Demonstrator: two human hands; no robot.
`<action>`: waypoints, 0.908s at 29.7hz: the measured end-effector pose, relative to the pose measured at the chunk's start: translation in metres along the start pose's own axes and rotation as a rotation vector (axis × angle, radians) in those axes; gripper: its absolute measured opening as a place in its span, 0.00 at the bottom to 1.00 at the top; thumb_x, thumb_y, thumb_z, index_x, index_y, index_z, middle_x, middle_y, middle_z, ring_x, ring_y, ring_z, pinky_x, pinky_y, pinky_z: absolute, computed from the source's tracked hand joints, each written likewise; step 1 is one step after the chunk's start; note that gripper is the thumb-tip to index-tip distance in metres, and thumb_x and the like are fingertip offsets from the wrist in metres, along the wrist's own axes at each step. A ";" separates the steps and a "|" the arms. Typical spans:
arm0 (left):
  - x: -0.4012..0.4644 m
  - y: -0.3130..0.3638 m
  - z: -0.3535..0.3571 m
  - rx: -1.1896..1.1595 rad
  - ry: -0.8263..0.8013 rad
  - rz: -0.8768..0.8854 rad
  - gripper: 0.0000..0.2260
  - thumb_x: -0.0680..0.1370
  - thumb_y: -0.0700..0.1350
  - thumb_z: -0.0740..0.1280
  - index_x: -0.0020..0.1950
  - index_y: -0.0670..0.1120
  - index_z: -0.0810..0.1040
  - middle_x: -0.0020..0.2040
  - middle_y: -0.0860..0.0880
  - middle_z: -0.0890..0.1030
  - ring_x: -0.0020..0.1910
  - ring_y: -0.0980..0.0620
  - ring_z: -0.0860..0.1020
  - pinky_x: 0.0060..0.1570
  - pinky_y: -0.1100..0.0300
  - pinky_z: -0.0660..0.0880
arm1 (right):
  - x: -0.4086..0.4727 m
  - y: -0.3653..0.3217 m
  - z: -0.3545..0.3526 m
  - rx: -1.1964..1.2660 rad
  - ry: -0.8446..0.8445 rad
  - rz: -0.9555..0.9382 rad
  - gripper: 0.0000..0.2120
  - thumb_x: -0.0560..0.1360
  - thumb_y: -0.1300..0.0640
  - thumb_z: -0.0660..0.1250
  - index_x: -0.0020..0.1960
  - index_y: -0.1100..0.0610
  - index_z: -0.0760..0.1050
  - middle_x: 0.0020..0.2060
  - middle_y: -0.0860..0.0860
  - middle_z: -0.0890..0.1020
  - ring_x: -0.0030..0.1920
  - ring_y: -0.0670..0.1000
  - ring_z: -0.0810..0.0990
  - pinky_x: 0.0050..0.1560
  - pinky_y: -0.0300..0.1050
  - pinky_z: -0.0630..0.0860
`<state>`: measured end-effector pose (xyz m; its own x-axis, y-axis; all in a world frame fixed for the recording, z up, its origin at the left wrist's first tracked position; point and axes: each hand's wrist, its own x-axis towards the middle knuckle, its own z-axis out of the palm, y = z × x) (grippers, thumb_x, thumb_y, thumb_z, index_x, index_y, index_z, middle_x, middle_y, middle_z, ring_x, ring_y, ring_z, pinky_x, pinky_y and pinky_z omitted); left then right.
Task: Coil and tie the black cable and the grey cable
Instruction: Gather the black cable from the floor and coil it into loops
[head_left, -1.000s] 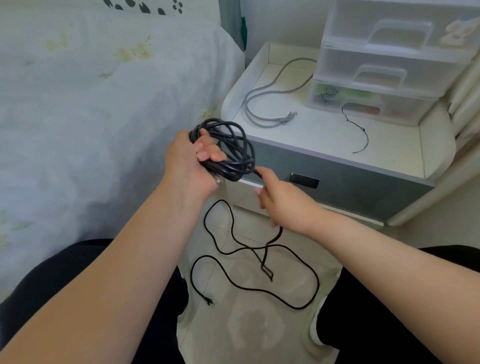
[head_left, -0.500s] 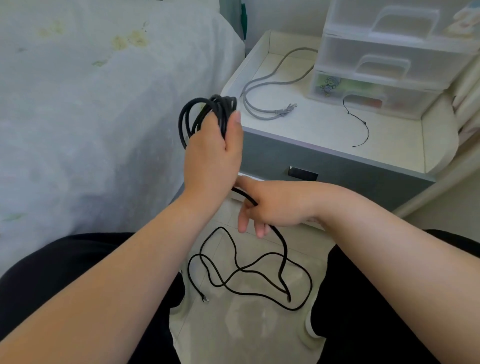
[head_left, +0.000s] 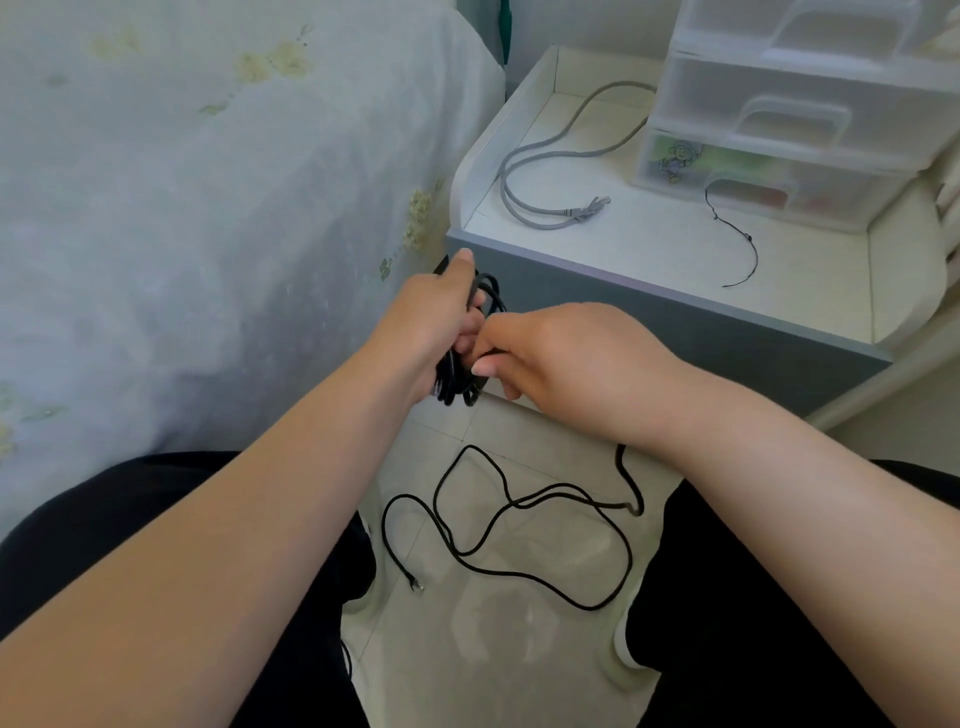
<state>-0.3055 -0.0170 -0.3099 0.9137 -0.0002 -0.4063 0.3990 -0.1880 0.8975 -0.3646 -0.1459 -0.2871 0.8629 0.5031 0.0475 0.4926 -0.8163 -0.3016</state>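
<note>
1. The left hand (head_left: 434, 317) grips the coiled part of the black cable (head_left: 464, 382); its fingers hide most of the coil.
2. The right hand (head_left: 561, 353) pinches the cable beside the coil, fingertips tucked under.
3. Loose black loops lie on the floor below both hands.
4. The grey cable (head_left: 535, 156) lies on the bench (head_left: 649, 249) beyond the hands, its far end hidden behind plastic drawers (head_left: 810, 104).

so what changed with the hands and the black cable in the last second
The left hand lowered the coil of black cable from its raised position. The right hand came up to the coil, drawing slack off the floor. The grey cable stayed on the nightstand.
</note>
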 end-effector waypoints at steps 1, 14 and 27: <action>0.000 -0.002 0.002 0.057 -0.011 0.006 0.20 0.81 0.56 0.57 0.38 0.43 0.75 0.28 0.48 0.76 0.25 0.52 0.73 0.30 0.63 0.73 | 0.002 0.001 0.000 0.040 0.009 0.017 0.08 0.79 0.46 0.58 0.50 0.49 0.72 0.40 0.42 0.78 0.40 0.49 0.74 0.39 0.45 0.70; -0.017 -0.004 0.001 0.234 -0.399 -0.009 0.32 0.74 0.72 0.45 0.38 0.46 0.72 0.19 0.48 0.64 0.19 0.51 0.63 0.24 0.62 0.66 | 0.018 0.027 0.002 0.287 -0.075 0.354 0.25 0.62 0.32 0.69 0.35 0.52 0.65 0.29 0.45 0.69 0.30 0.46 0.67 0.32 0.44 0.61; -0.025 -0.003 -0.015 0.210 -0.905 0.080 0.18 0.75 0.54 0.69 0.36 0.46 0.65 0.22 0.53 0.64 0.19 0.58 0.61 0.22 0.66 0.60 | 0.010 0.091 -0.016 1.122 -0.433 0.291 0.05 0.70 0.59 0.67 0.40 0.56 0.71 0.27 0.49 0.70 0.29 0.46 0.67 0.33 0.35 0.69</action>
<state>-0.3283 -0.0017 -0.3002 0.4951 -0.7696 -0.4031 0.2349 -0.3281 0.9150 -0.3091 -0.2195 -0.2992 0.7105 0.5701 -0.4125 -0.2646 -0.3267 -0.9073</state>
